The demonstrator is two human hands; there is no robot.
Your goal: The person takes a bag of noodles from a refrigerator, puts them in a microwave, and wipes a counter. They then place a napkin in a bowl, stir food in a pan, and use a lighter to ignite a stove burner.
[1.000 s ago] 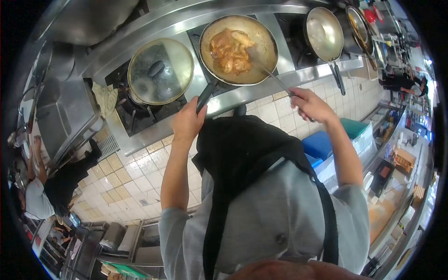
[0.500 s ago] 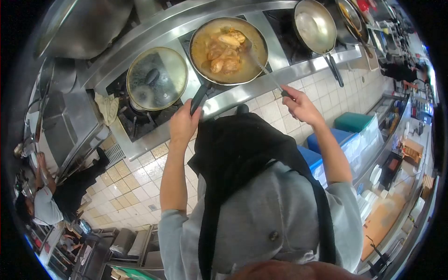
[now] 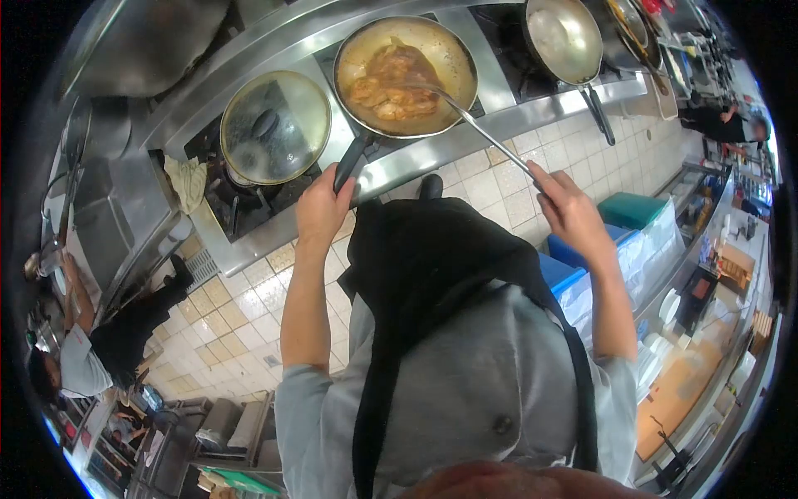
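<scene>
My left hand (image 3: 321,205) is wrapped round the black handle of a frying pan (image 3: 456,68) on the stove. Brown pieces of food (image 3: 391,87) lie in sauce toward the pan's near left side. My right hand (image 3: 575,212) grips the end of a long metal utensil (image 3: 490,137), whose head rests in the food and is partly hidden by it. Left of the pan, a glass lid (image 3: 287,137) with a dark knob covers another pan.
More pans (image 3: 561,41) stand on the stove at the right. A cloth (image 3: 188,179) hangs at the stove's left end. A person (image 3: 125,345) is at a sink on the left, another (image 3: 721,125) far right. Blue bins (image 3: 559,273) stand behind my right arm.
My right hand has moved right and toward me with the utensil. The food has shifted within the pan toward its near left side, and the pan sits slightly higher in view.
</scene>
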